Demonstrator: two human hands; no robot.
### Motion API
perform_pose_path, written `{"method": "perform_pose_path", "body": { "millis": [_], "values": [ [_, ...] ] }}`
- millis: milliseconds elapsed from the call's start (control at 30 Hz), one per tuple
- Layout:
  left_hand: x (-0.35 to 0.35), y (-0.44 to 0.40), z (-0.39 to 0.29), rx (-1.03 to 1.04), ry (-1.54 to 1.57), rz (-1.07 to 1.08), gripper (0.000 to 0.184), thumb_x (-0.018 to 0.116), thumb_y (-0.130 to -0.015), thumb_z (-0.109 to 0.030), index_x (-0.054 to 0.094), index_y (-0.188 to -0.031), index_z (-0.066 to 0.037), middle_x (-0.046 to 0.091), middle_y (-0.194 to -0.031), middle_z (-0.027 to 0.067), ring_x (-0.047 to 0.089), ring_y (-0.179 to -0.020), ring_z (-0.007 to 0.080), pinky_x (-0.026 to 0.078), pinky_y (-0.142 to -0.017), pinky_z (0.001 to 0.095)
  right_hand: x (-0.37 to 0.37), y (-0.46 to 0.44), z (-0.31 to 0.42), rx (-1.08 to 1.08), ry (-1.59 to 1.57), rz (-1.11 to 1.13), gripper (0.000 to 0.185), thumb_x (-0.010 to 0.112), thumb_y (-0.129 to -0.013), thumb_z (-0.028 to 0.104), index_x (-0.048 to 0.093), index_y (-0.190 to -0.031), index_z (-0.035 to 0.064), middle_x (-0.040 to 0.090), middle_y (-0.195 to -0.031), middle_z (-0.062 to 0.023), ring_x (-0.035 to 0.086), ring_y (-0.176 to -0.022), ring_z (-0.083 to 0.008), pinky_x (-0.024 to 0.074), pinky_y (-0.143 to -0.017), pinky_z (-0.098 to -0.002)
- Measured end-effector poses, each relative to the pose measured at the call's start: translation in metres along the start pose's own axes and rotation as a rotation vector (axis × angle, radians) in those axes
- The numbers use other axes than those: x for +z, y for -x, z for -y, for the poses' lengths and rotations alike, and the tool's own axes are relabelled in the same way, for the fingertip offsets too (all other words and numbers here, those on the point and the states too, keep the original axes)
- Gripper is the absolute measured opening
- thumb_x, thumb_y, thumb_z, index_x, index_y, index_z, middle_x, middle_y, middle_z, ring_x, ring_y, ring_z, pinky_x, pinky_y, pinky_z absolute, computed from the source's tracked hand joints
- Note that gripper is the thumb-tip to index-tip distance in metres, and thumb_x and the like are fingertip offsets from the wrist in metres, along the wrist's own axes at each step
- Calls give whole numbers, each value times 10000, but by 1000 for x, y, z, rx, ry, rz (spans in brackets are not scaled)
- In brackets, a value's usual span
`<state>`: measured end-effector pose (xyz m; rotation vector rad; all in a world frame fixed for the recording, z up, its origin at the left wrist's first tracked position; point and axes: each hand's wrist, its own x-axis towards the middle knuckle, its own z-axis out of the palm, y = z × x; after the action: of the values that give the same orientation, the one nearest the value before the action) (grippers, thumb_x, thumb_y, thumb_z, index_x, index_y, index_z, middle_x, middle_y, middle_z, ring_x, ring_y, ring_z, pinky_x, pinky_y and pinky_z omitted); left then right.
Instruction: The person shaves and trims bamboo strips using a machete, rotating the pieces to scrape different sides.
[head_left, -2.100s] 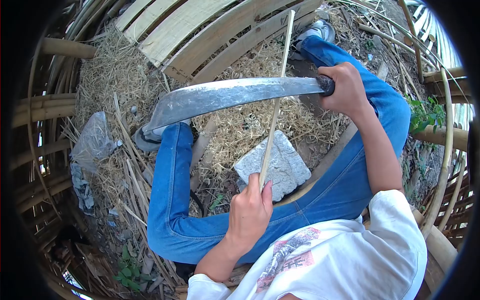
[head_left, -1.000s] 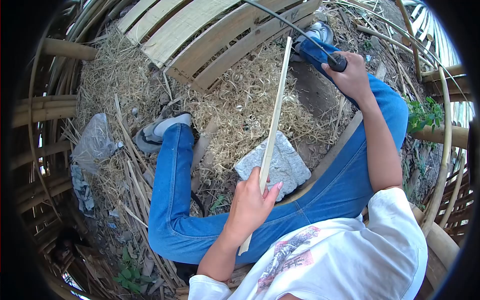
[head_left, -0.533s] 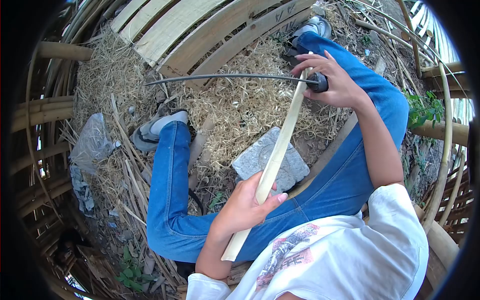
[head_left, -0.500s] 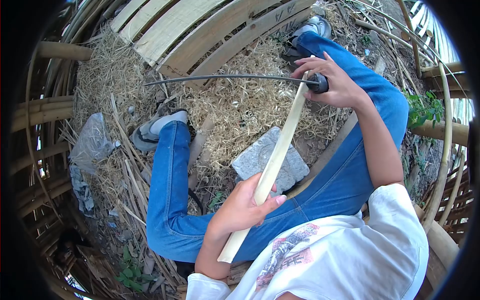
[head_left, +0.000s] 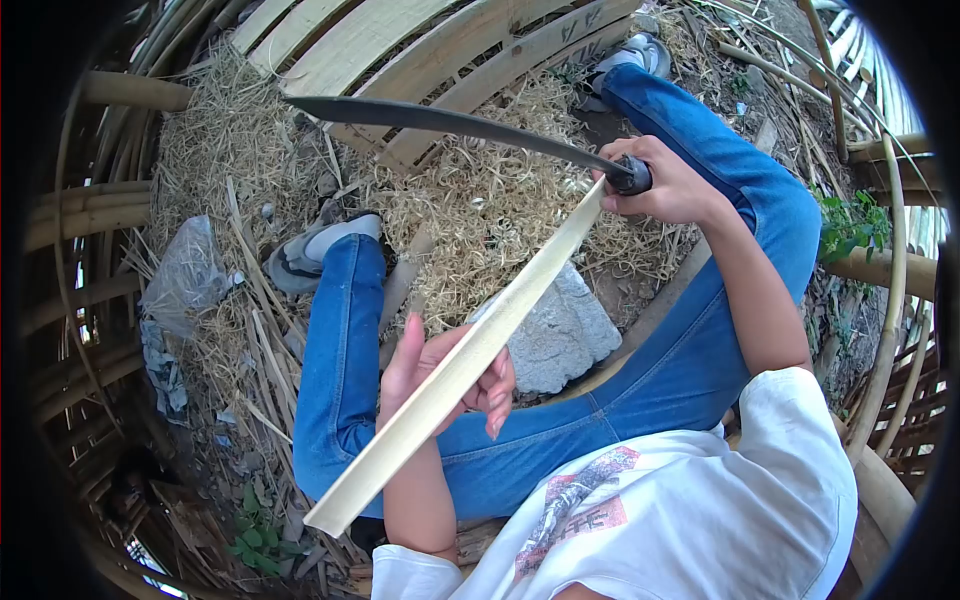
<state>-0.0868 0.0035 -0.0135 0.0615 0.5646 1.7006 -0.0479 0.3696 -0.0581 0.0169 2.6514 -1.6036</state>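
Observation:
My right hand (head_left: 665, 180) is closed around the dark handle of a machete (head_left: 440, 122). Its long curved blade points left across the view, its flat side now partly showing. A pale split bamboo strip (head_left: 455, 370) slants from the right hand's fingers down to the lower left, and its upper end meets the fingers beside the handle. Beneath the strip, my left hand (head_left: 400, 365) is open with the palm turned up and thumb raised. The strip crosses over that palm and hides part of it; whether it rests on the hand I cannot tell.
A grey stone block (head_left: 560, 335) lies between my legs. Curly bamboo shavings (head_left: 470, 215) cover the ground ahead, below a slatted wooden pallet (head_left: 480, 60). A clear plastic bag (head_left: 187, 280) lies at left. Bamboo poles (head_left: 890, 275) stand along the sides.
The left hand has let go its grip and turned palm up. The strip's lower end has swung left, and the machete blade has rotated, its tip rising in the view.

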Motion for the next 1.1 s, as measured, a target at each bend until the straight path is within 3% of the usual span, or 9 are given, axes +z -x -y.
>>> {"method": "perform_pose_path", "body": {
  "millis": [67, 167, 233, 400, 633, 667, 867, 1033, 1100],
  "values": [
    [-4, -4, 1, 70, 46, -41, 739, 297, -1033, -630, 557, -982, 59, 542, -868, 183, 635, -780, 315, 563, -596, 405, 6, 0, 7, 101, -91, 10, 219, 792, -753, 163, 667, -839, 5, 607, -693, -37, 551, -682, -119, 433, -641, -309],
    [-11, -11, 15, 281, -16, -87, 449, 463, -1037, -402, 537, -1109, 36, 552, -954, 162, 643, -825, 285, 575, -643, 366, 18, -3, 3, 89, -172, -28, 207, 784, -761, 147, 669, -858, 5, 642, -731, -30, 577, -708, -112, 458, -680, -295],
    [-5, -16, 16, 240, -274, -312, 375, 553, -1015, -285, 507, -1221, 24, 554, -1052, 151, 645, -920, 262, 585, -678, 356, 25, -4, 3, 95, -194, 3, 197, 774, -773, 100, 667, -915, 15, 654, -769, -6, 588, -749, -85, 466, -726, -269],
    [-12, -48, 56, 374, -1002, -655, 666, 759, -898, -48, 389, -1451, -21, 492, -1353, 119, 572, -1189, 215, 573, -889, 349, 55, -1, 19, 135, -345, 44, 196, 769, -800, 53, 682, -969, 4, 681, -820, 12, 595, -799, -69, 471, -773, -259],
    [-15, -71, 61, 816, -1044, -699, 551, 750, -946, -137, 476, -1404, 1, 576, -1321, 128, 590, -1211, 204, 510, -1011, 345, 99, 9, 46, 106, -497, 99, 235, 763, -823, 58, 682, -1038, 6, 718, -889, -19, 627, -847, -71, 500, -791, -272],
    [-16, -69, 59, 874, -1086, -759, 352, 697, -987, -126, 575, -1285, 17, 643, -1208, 117, 627, -1136, 191, 506, -991, 330, 103, 11, 47, 109, -509, 106, 250, 764, -826, 54, 679, -1056, 7, 726, -907, -25, 632, -861, -72, 504, -801, -274],
    [-11, -66, 55, 867, -911, -831, 182, 617, -1037, -131, 662, -1095, 36, 701, -1053, 102, 654, -982, 154, 509, -872, 297, 105, 14, 49, 149, -505, 166, 323, 771, -826, 55, 668, -1128, 5, 754, -984, -45, 659, -944, -98, 506, -881, -299],
    [-9, -57, 44, 810, -911, -853, 193, 627, -1033, -139, 660, -1092, 42, 704, -1014, 86, 637, -893, 124, 498, -819, 269, 95, 11, 39, 65, -506, 131, 342, 773, -818, 59, 695, -1146, 6, 745, -1085, -54, 656, -987, -114, 491, -918, -314],
    [-9, -53, 41, 778, -895, -825, 199, 621, -1036, -137, 656, -1103, 47, 704, -1011, 87, 638, -891, 125, 500, -824, 272, 78, 9, 46, 126, -475, 117, 153, 759, -829, 59, 734, -972, 10, 710, -1208, -69, 654, -1020, -136, 491, -933, -313]
  ]
}}
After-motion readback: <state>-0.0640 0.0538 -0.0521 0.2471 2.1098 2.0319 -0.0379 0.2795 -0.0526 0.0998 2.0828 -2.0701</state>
